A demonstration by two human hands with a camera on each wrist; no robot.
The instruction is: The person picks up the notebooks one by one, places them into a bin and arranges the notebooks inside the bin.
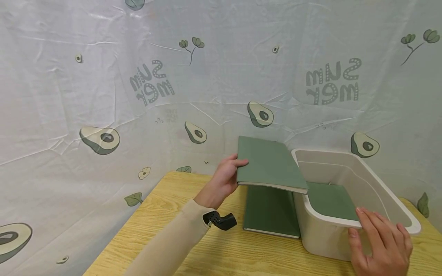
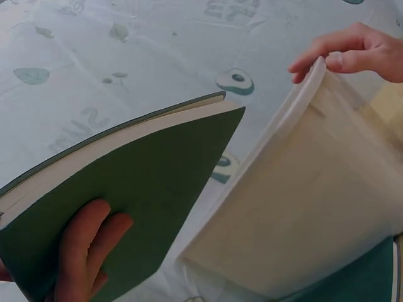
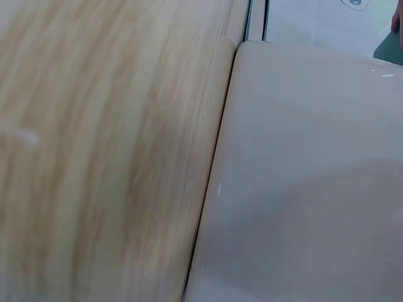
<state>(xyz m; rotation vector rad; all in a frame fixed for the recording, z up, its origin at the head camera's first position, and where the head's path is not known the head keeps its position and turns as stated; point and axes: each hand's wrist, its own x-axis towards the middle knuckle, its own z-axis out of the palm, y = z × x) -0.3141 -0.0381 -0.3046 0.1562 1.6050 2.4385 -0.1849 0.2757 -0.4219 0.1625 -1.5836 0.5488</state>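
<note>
My left hand (image 1: pixel 226 174) grips a green book (image 1: pixel 267 163) by its left edge, thumb on top and fingers underneath. The book is held in the air, its right corner over the left rim of a white plastic bin (image 1: pixel 324 239). In the left wrist view, the fingers (image 2: pixel 85 245) press on the book's dark green underside. A second green book (image 1: pixel 272 214) lies on the table below, against the bin's left side. Inside the bin lies another green book (image 1: pixel 331 201). My right hand (image 1: pixel 385 241) holds the bin's near rim, thumb outside and fingers over the edge.
The bin stands on a wood-grain table (image 1: pixel 172 214), towards its right side. Behind the table hangs a pale curtain (image 1: pixel 221 76) printed with avocados and leaves. A black strap (image 1: pixel 221 221) sits at my left wrist.
</note>
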